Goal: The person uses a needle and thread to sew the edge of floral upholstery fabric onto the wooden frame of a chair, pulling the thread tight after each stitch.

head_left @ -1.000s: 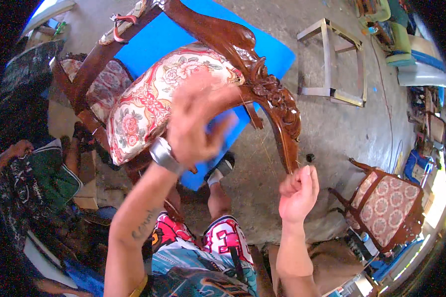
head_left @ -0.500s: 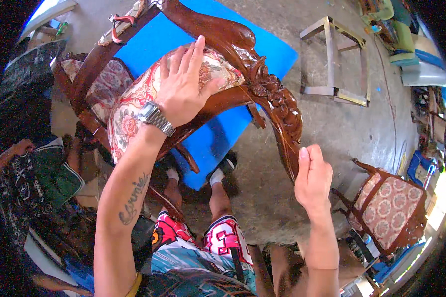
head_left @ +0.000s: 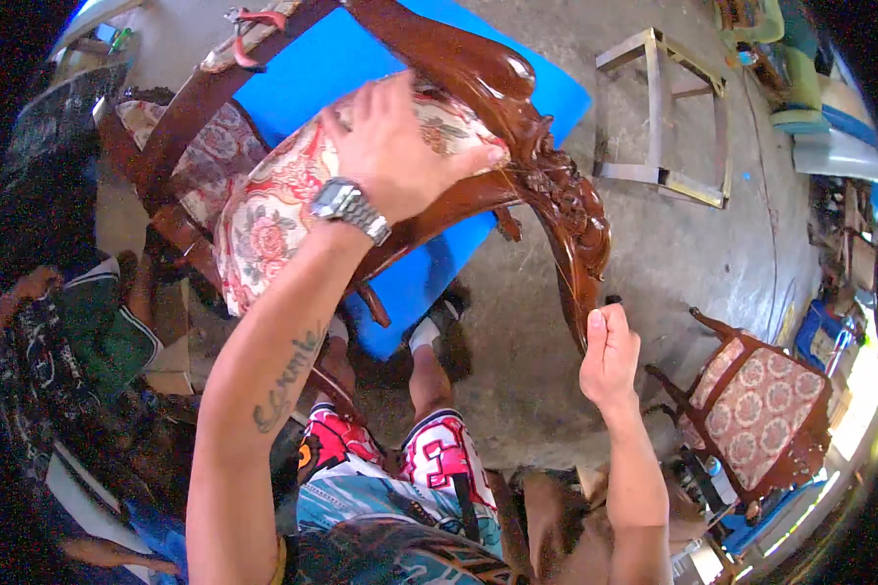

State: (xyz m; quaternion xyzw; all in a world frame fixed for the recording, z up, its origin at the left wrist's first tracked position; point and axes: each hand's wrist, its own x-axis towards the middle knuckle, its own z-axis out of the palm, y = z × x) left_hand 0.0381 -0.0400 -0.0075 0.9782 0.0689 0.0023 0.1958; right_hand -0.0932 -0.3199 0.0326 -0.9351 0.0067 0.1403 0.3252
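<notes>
Bare concrete floor (head_left: 712, 244) fills most of the frame, grey and stained, with a bright blue sheet (head_left: 361, 68) spread on it in the upper middle. At the far left edge another person (head_left: 78, 331) in a dark green top sits low beside a piece of cardboard, partly in shadow.

Across the upper left and centre lies a carved wooden chair (head_left: 517, 107), tipped over above the blue sheet, its dark polished frame curving down toward the middle right. Its floral cushion (head_left: 263, 214), cream with red flowers, faces up at the centre left of the frame. The left hand (head_left: 400, 156), a metal wristwatch (head_left: 351, 210) on the wrist, lies palm down on the cushion with fingers (head_left: 458, 161) spread wide and flat, pressing the fabric just beside the carved rail; it grips nothing.

Below, the person's patterned shorts and legs show at the lower middle, feet on the floor at the sheet's edge.

Right of centre, the right hand (head_left: 610, 356) is curled closed just at the lower end of the carved chair frame; a small dark tip shows above the knuckles, too small to identify.

At the upper right stands a bare light wood frame (head_left: 663, 175) on the floor. In the lower right sits a second chair (head_left: 761, 409) with matching floral upholstery, well apart from the hands.
</notes>
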